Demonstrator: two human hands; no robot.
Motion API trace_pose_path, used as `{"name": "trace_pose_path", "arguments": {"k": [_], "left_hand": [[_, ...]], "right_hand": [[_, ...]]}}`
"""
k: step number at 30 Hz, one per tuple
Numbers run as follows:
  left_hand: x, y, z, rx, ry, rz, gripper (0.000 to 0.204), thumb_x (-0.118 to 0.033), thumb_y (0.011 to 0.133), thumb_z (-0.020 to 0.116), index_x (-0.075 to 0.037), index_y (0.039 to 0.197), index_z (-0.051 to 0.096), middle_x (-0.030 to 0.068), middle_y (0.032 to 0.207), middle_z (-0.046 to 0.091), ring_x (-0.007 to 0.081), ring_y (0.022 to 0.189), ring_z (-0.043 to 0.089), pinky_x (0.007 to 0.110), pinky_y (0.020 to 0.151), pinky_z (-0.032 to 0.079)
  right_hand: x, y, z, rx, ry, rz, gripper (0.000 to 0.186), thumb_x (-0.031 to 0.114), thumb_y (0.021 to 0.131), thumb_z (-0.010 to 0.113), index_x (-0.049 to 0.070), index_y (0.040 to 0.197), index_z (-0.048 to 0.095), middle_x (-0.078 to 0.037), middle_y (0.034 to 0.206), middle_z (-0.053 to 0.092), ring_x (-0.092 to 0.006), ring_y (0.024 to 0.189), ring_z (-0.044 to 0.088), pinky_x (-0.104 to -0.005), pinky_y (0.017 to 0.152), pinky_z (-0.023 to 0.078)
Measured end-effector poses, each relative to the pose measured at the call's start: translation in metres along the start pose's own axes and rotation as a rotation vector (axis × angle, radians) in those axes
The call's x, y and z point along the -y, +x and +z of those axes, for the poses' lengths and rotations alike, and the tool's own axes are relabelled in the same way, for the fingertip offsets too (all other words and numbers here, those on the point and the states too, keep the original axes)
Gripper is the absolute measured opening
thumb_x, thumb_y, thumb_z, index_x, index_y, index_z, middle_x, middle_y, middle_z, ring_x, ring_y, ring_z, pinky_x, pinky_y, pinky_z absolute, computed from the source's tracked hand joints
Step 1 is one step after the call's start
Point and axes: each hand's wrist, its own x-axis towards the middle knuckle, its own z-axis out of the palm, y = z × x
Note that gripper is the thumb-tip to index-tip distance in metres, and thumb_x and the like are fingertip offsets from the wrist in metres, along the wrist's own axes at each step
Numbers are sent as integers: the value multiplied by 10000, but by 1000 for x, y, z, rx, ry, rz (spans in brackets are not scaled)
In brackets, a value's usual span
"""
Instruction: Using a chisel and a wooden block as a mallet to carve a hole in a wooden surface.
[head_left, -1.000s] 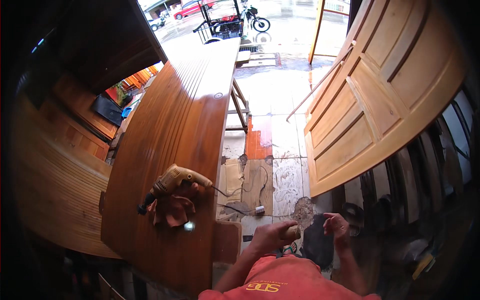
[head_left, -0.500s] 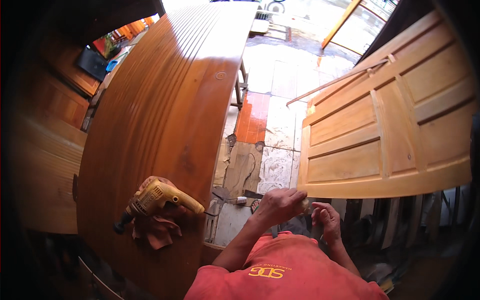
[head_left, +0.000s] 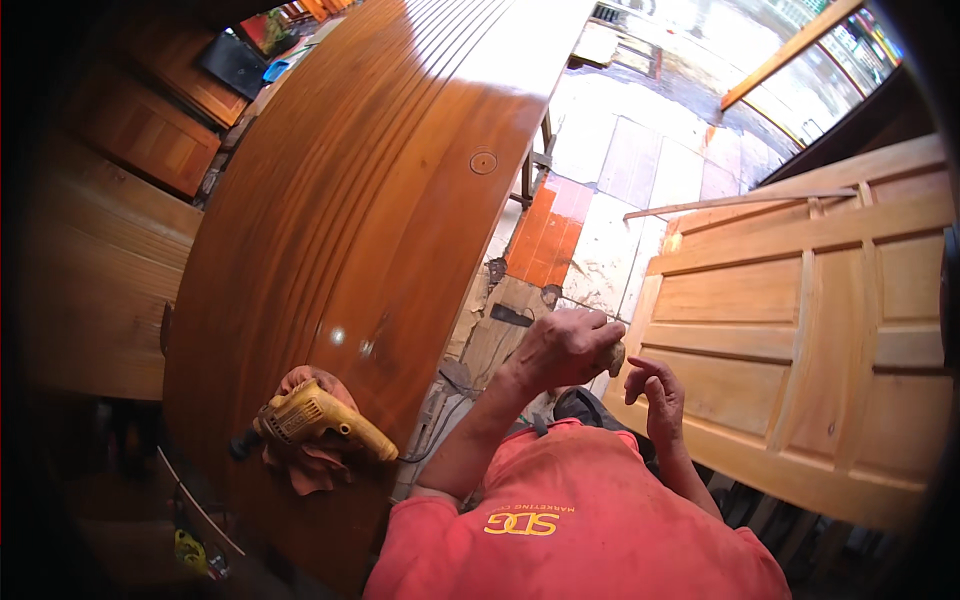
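Observation:
My left hand (head_left: 565, 345) is held out in front of my body, its fingers closed around a small tan lump (head_left: 616, 360) whose kind I cannot make out. Just to the right, my right hand (head_left: 657, 390) is raised with fingers loosely curled and apart, its index finger pointing toward the lump without visibly touching it. At the left, a yellow power drill (head_left: 315, 415) with a black front end lies on a crumpled brownish-orange cloth (head_left: 305, 472). Both rest on a glossy brown grooved wooden door panel (head_left: 400, 230).
A pale panelled wooden door (head_left: 735, 350) lies at the right, with a thin wooden strip (head_left: 740, 204) across its far part. Between the two stretches a tiled floor (head_left: 600, 240) in patchwork colours. A dark cord (head_left: 435, 440) runs from the drill. Darker panels (head_left: 150, 140) stand far left.
The whole view has turned, so the doors and floor appear shifted. Both my hands stay close together in front of me, the left still closed on the tan lump. The drill stays on its cloth.

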Motion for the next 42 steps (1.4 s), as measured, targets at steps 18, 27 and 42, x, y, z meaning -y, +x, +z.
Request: {"name": "trace_pose_path", "arguments": {"k": [18,27,42], "left_hand": [[211,157,37,-42,212,59,187,-156,780,751,-116,786,568,57,671,518,260,605,632,401,556,513],[257,164,18,-103,120,-4,172,-130,758,756,-116,773,585,57,656,536,267,596,638,403,545,513],[278,168,13,-268,-61,15,151,-166,800,713,-127,749,577,67,655,570,272,580,645,393,538,527]], "right_hand": [[26,218,-79,32,-44,-73,597,547,1050,628,20,1325,679,-38,869,637,-121,754,592,-288,699,485],[46,282,-33,79,-72,-75,629,556,1033,647,-1,1324,668,-52,893,645,-128,756,605,-287,715,493],[73,434,88,406,-435,-629,492,380,1004,616,1,1308,690,-207,1355,688,-399,1327,613,-581,1200,366]]}}
